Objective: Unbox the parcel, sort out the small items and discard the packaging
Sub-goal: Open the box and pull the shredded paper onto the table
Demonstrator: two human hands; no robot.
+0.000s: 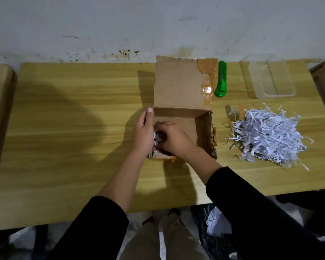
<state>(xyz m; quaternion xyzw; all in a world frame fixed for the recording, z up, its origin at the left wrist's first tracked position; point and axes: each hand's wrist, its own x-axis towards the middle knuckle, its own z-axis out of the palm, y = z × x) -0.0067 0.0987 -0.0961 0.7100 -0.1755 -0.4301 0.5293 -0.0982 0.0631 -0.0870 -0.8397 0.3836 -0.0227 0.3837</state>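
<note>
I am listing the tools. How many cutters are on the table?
1. The green cutter lies right of the open flap of the box, left of the clear tray. The left hand and right hand hide part of the box's inside; another could be there.

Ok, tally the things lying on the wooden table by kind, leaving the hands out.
Cardboard box, open: 1
Green utility knife: 1
Clear plastic container: 1
Pile of shredded paper: 1
Total: 4
The brown shapes cut off at both frame edges are not counted.
</note>
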